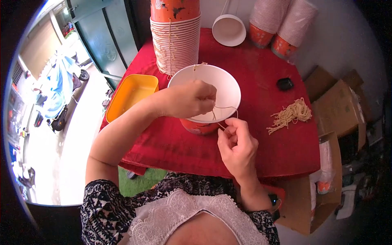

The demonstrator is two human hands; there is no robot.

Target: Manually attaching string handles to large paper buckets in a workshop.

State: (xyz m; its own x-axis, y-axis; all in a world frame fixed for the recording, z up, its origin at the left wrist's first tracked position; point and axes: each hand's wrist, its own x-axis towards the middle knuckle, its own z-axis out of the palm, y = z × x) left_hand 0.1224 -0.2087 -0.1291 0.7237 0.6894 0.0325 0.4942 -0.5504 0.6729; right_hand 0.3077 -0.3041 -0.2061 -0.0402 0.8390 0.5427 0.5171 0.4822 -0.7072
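A paper bucket (228, 90), white inside and orange outside, stands upright at the middle of the table's near half. Over its opening, my left hand (195, 98) is closed on a thin beige cord (227, 107). Just outside the bucket's near right rim, my right hand (239, 145) pinches the same cord between thumb and fingers. The cord loops between both hands across the rim; where it passes through the wall is hard to make out. A short cord end shows at a hole in the far rim.
A tall stack of similar buckets (175, 49) rises behind. A yellow tray (118, 98) lies left, a bundle of cords (293, 116) right, below a small black object (285, 84). A white bucket with a cord handle (228, 30) and wrapped stacks (269, 16) stand at the back. Cardboard boxes (339, 110) flank the table.
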